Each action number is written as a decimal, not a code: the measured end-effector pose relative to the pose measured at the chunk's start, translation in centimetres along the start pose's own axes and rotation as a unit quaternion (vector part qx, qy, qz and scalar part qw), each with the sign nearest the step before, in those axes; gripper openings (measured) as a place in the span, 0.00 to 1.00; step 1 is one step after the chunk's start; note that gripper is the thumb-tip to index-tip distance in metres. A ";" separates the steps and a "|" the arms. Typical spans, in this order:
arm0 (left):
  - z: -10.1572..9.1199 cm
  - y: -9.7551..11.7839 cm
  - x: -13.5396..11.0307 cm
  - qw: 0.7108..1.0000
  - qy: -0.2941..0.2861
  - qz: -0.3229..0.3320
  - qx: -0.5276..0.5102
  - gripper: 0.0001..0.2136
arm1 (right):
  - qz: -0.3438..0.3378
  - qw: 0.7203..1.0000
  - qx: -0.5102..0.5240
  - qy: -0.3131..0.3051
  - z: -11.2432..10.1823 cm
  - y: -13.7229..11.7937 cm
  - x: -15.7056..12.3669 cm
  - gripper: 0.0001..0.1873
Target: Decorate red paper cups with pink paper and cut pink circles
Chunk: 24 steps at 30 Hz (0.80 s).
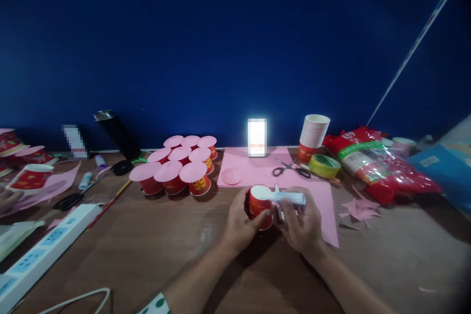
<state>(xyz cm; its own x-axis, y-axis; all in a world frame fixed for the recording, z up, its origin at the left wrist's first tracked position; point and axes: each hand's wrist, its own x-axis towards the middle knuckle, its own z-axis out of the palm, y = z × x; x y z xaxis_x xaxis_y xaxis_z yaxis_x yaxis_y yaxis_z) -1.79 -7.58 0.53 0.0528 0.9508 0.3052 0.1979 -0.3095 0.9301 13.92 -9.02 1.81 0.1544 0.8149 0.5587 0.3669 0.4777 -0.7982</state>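
Note:
My left hand (pixel 241 223) is wrapped round a red paper cup (pixel 257 205), which seems to stand upside down, its white round end facing up. Pinched in my right hand (pixel 303 223) is a pale glue stick (pixel 294 198), held sideways with its tip at the edge of that white end. Just beyond my hands a sheet of pink paper (pixel 324 206) lies on the table, with a cut pink paper circle (pixel 231 175) on it. Black-handled scissors (pixel 290 170) rest open on the sheet.
Several upturned red cups topped with pink paper discs (pixel 168 170) stand left of centre. A cup stack (pixel 314 132), yellow tape roll (pixel 324 166), red plastic package (pixel 379 162) and pink scraps (pixel 361 208) lie right. Leftward are a power strip (pixel 47 243), black bottle (pixel 119 132) and another person's hand (pixel 10 200).

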 end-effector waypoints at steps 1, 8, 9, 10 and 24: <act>0.0 0.0 0.0 1.000 0.000 -0.002 0.001 0.25 | -0.008 1.000 -0.009 0.001 0.0 0.0 0.0 0.07; -0.1 0.3 0.1 1.000 -0.001 0.001 -0.011 0.24 | -0.023 0.999 -0.025 -0.002 0.1 0.2 0.0 0.08; -0.1 0.4 0.1 1.000 0.000 0.000 -0.010 0.24 | -0.024 0.999 -0.025 -0.002 0.1 0.2 0.0 0.07; -0.2 0.4 0.1 1.000 0.001 -0.002 -0.009 0.25 | -0.024 0.999 -0.025 -0.003 0.1 0.1 0.0 0.07; -0.1 0.6 0.2 1.000 0.024 -0.012 -0.011 0.25 | -0.037 0.999 -0.023 -0.026 0.1 -0.4 0.2 0.05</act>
<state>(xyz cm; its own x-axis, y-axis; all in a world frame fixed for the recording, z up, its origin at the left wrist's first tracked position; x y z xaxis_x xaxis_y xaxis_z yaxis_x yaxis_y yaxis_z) -1.77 -7.57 1.17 0.0011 0.9567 0.2911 0.1770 -0.2866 0.9416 13.71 -9.03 2.16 0.0783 0.7938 0.6031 0.4184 0.5230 -0.7426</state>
